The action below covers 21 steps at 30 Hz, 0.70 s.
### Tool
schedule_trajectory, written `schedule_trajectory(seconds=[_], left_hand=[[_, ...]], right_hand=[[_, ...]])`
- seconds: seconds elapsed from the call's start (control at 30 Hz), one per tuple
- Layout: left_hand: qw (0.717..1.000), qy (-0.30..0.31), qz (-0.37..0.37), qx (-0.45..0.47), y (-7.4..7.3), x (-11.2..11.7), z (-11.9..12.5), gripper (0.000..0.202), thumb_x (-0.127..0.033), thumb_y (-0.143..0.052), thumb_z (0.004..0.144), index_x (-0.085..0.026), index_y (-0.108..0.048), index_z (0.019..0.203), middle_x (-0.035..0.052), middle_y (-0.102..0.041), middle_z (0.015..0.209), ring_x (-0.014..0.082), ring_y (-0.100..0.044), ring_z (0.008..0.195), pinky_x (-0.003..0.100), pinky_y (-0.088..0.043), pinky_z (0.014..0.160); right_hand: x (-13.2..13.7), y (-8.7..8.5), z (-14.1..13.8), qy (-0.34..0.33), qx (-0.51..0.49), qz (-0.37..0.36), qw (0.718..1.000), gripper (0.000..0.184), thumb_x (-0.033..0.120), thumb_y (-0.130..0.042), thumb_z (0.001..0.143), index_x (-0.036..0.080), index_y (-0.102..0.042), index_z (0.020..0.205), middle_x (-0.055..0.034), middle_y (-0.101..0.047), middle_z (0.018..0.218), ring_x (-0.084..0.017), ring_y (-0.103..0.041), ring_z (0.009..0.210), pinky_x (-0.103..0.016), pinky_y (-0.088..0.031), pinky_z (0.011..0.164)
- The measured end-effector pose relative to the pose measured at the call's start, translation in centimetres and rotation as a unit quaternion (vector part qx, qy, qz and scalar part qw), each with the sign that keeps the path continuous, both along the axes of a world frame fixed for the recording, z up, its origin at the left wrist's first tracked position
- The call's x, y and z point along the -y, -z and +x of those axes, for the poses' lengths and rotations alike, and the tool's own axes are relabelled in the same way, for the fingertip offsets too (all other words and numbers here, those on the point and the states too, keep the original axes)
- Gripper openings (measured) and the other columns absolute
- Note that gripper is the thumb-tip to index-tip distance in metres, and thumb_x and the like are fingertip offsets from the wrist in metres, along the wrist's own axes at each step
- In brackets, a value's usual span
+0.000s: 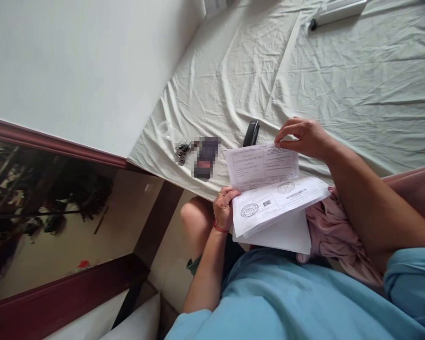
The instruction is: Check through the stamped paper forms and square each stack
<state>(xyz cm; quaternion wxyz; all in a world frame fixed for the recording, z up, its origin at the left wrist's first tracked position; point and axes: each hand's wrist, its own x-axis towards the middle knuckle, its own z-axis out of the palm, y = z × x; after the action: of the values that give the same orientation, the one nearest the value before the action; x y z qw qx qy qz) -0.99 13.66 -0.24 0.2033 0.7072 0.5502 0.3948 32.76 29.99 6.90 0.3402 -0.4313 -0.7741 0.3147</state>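
Above my lap, my left hand (225,206) pinches the left edge of several printed sheets of paper (279,208), thumb on top. Round stamps and a barcode show on the lower part. The upper part of the top sheet (262,165) is raised at a fold or lies as a separate sheet; I cannot tell which. At its top right edge my right hand (301,137) pinches the paper between thumb and fingers. Just beyond the papers, a black stapler-like object (251,133) lies on the sheet-covered bed, its near end hidden behind the paper.
Left of the papers lie a blurred dark rectangular object (206,158), a bunch of keys (182,152) and a clear plastic lid-like piece (167,130). A white box-like device (340,12) sits at the far right. A pink cloth (333,226) is beside my lap. A red-framed mirror (56,212) stands left.
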Motion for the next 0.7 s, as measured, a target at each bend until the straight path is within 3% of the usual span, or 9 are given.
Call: schedule_trajectory(seconds=[0.27,0.37,0.57,0.7], left_hand=[[1.000,-0.010,0.003,-0.023,0.1,0.2,0.1,0.028,-0.007,-0.065,0.093,-0.026,-0.086,0.098,0.0038,-0.081,0.105,0.0186,-0.078,0.094,0.027,-0.062,0.079],[1.000,-0.009,0.001,-0.014,0.3,0.4,-0.1,0.023,-0.012,-0.069,0.095,-0.026,-0.087,0.101,0.0056,-0.081,0.115,0.0202,-0.079,0.099,0.029,-0.064,0.082],[1.000,-0.021,-0.013,-0.005,0.7,0.8,-0.3,0.018,-0.017,-0.070,0.100,-0.024,-0.086,0.101,0.0110,-0.078,0.142,0.0198,-0.081,0.099,0.031,-0.065,0.085],[0.999,-0.021,-0.014,-0.020,0.8,0.9,-0.5,0.019,-0.017,-0.069,0.100,-0.025,-0.087,0.100,0.0105,-0.080,0.141,0.0174,-0.081,0.092,0.030,-0.065,0.082]], right_hand=[[-0.2,0.3,-0.1,-0.018,0.017,-0.011,1.000,0.035,0.065,-0.077,0.092,0.032,-0.079,0.081,-0.0068,-0.069,0.089,-0.028,-0.063,0.094,-0.048,-0.052,0.087],[0.0,0.5,-0.6,-0.002,0.015,0.000,1.000,0.030,0.060,-0.074,0.094,0.033,-0.081,0.083,-0.0066,-0.072,0.090,-0.029,-0.064,0.095,-0.049,-0.052,0.091],[0.9,0.2,-1.4,0.020,0.013,-0.022,0.999,0.023,0.053,-0.071,0.098,0.036,-0.085,0.090,-0.0063,-0.075,0.100,-0.029,-0.067,0.094,-0.049,-0.053,0.090],[1.1,0.1,-1.6,0.019,0.000,-0.018,1.000,0.022,0.051,-0.071,0.098,0.037,-0.086,0.090,-0.0070,-0.075,0.111,-0.029,-0.069,0.095,-0.050,-0.054,0.089]])
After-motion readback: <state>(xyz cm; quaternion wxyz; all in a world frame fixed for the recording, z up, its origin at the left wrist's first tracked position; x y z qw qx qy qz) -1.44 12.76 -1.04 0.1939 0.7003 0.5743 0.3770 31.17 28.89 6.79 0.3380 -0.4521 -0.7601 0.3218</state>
